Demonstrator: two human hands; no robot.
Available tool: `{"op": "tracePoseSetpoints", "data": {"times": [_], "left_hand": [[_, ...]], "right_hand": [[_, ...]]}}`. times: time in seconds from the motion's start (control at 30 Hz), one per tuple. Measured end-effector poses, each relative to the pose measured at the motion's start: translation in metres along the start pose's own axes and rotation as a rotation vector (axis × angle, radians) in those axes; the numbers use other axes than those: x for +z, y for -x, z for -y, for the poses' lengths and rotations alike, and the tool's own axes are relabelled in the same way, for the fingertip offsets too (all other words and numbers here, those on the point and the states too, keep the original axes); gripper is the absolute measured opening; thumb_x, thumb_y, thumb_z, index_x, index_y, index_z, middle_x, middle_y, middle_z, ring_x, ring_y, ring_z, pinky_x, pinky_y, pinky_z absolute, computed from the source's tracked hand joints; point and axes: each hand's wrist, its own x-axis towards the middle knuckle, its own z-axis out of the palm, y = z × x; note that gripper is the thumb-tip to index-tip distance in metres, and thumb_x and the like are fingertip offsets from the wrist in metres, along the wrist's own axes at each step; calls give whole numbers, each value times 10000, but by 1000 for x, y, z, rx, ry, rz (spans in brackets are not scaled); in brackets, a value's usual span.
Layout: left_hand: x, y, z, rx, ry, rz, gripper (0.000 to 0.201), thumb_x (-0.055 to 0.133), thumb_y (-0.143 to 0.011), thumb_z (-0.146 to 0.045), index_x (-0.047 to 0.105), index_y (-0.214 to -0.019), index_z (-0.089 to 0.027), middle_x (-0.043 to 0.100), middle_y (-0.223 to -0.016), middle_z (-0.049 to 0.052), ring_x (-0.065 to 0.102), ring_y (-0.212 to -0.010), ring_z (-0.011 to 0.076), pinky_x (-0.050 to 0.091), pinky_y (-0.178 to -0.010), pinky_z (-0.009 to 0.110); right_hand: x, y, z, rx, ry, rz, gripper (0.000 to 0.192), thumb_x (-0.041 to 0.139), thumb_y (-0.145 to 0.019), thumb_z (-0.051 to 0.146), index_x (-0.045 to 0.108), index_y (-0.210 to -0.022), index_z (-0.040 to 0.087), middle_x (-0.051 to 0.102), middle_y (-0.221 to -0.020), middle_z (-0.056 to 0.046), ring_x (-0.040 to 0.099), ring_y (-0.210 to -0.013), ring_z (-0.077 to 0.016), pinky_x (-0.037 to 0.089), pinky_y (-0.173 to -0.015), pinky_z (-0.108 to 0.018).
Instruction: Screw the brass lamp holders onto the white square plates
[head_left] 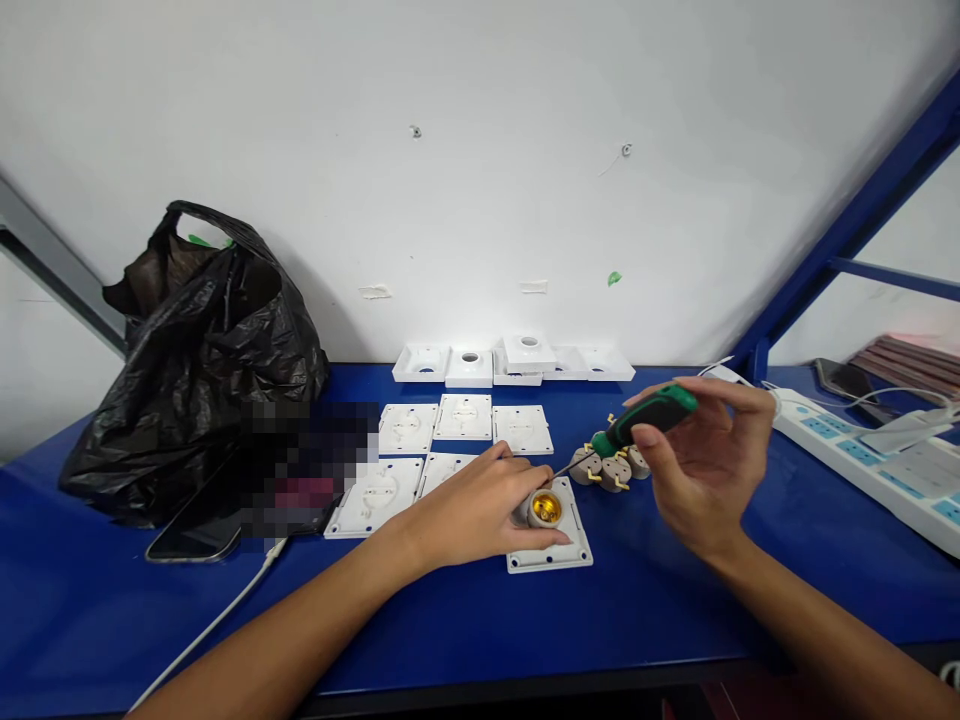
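Observation:
My left hand (487, 505) is closed around a lamp socket (546, 509) with a brass-coloured inside, which sits on a square white base plate (553, 558). In my right hand (709, 455) is a screwdriver (645, 418) with a black and green handle, tilted down to the left. Its thin shaft runs to the far side of the socket, close to my left fingers; the tip is hard to make out. Just behind the screwdriver stands a group of several grey-beige lamp sockets (615, 474) with small yellow pieces on them.
More white base plates (465, 416) lie behind my left hand, and white square covers (424, 363) line the wall. A black plastic bag (217, 340) and a phone (199, 525) with a white cable are at left. A power strip (862, 455) lies at right.

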Motion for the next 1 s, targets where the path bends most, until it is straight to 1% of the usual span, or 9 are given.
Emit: {"op": "tracePoseSetpoints", "data": {"times": [0.13,0.23,0.37,0.5,0.67,0.73,0.8,0.93,1.0], "left_hand": [[-9,2,3,-116,54,33,463,713,-938,-654,580,-912,-211,597,-754,-3,569,-900,254,416,-764,315],[-14,3,4,-135,100,72,456,742,-922,-629,564,-865,-213,576,-734,-5,540,-908,246,375,-720,288],[-20,4,6,-155,201,49,449,774,-887,-623,580,-872,-218,529,-736,-18,529,-869,217,353,-672,267],[-32,6,9,-133,318,-84,416,796,-871,-575,584,-851,-218,420,-689,-62,417,-662,138,303,-607,261],[-48,4,14,-188,379,-375,317,756,-913,-483,581,-862,-223,422,-702,-66,366,-635,124,301,-615,265],[-47,-1,18,-232,380,-468,295,733,-925,-479,586,-888,-225,468,-722,-59,383,-644,128,329,-635,268],[-40,-9,22,-281,357,-489,293,719,-930,-483,582,-898,-225,499,-734,-52,413,-652,135,344,-643,274],[-19,-25,26,-314,192,-362,328,693,-970,-544,622,-973,-223,596,-792,-21,539,-720,179,395,-673,302],[-9,-28,25,-307,49,-324,281,683,-1003,-484,639,-1064,-213,688,-962,26,613,-862,225,456,-790,349]], "right_hand": [[2,-5,-1,78,0,-145,354,776,-927,201,600,-1186,366,597,-1007,1,689,-823,-199,590,-745,-401],[4,-4,-7,55,-9,-165,391,792,-904,149,578,-1165,348,634,-1036,4,721,-906,-203,611,-816,-413],[7,6,-24,100,6,54,402,783,-904,134,557,-1183,313,705,-1106,-16,758,-1029,-229,641,-869,-426],[5,13,-34,132,180,340,268,737,-970,223,616,-1196,298,741,-1102,-36,749,-1005,-225,619,-887,-420],[1,10,-25,191,228,415,332,613,-1048,319,611,-1380,316,729,-1076,-43,711,-934,-211,581,-857,-394],[0,10,-20,223,228,462,362,586,-1058,344,602,-1419,321,729,-1073,-41,702,-903,-205,577,-845,-386],[0,11,-18,249,205,485,366,582,-1056,357,612,-1419,314,726,-1051,-38,694,-870,-199,578,-829,-376],[-2,13,-20,273,146,343,351,596,-1047,359,635,-1390,301,698,-1057,-42,673,-874,-199,565,-814,-368],[-3,12,-22,271,123,276,340,600,-1045,346,640,-1381,307,682,-1062,-37,656,-877,-195,554,-818,-370]]}}
